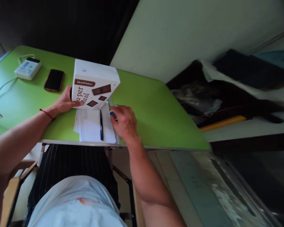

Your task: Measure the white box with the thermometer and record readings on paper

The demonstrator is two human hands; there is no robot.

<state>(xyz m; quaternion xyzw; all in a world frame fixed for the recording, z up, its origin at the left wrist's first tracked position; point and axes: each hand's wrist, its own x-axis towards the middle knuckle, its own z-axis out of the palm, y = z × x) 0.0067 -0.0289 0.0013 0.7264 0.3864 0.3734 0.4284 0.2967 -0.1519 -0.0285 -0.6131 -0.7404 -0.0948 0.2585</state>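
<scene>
White box (98, 82) in left grip (65, 100), contents hidden

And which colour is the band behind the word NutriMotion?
The band on the box is brown, seen in the head view.

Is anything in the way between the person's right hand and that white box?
Nothing visible blocks it. The right hand, holding a small blue-and-white object, is just beside the white box; the black pen lies on the white paper, left of that hand.
</scene>
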